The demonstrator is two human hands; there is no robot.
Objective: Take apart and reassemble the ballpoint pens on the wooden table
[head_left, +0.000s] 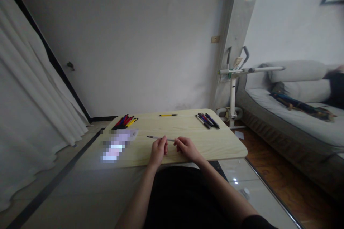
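A slim pen with a pale barrel and a dark tip at its left lies level between my two hands, just above the near part of the wooden table. My left hand pinches it near the middle. At its right end, the fingers of my right hand are closed on it. Beyond my hands, a yellow pen with black ends lies alone near the table's far edge. Whether the held pen has a cap is too small to tell.
A pile of red, yellow and dark pens lies at the table's left, with a blurred bright phone-like object before it. More pens lie at the right. A white exercise machine and a grey sofa stand beyond.
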